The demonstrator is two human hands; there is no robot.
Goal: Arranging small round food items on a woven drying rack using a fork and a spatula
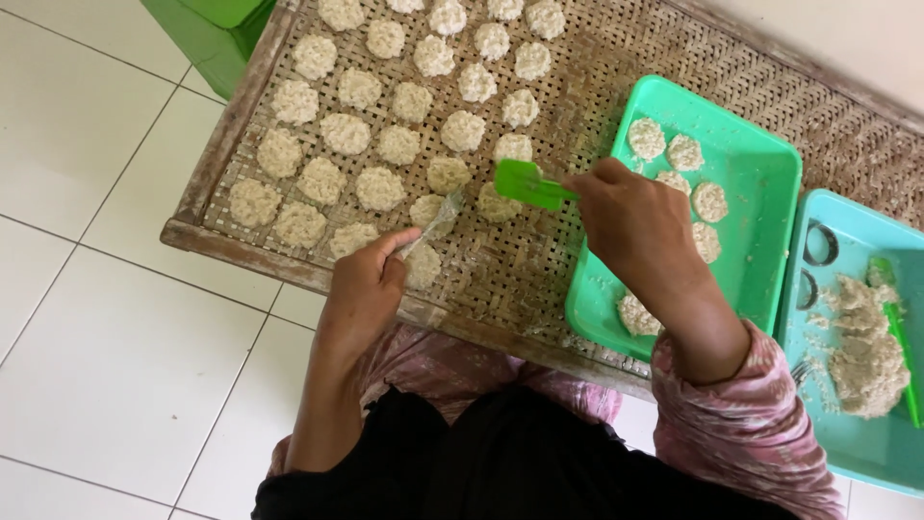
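Closest to me, my left hand (364,289) has its grip clamped on a fork (435,222), tines at one o'clock among the patties (378,188) on the woven tray (539,260). My right hand (630,226) pinches a green spatula (527,184) pointing nine o'clock, over the green tray's (760,193) edge.

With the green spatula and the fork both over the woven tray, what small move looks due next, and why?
Probably the left hand nudges the round rice patty off the green plastic spatula with the metal fork onto the woven bamboo tray. The right hand holds the spatula low at the end of the patty rows, where bare weave begins, and the fork tip points toward it.
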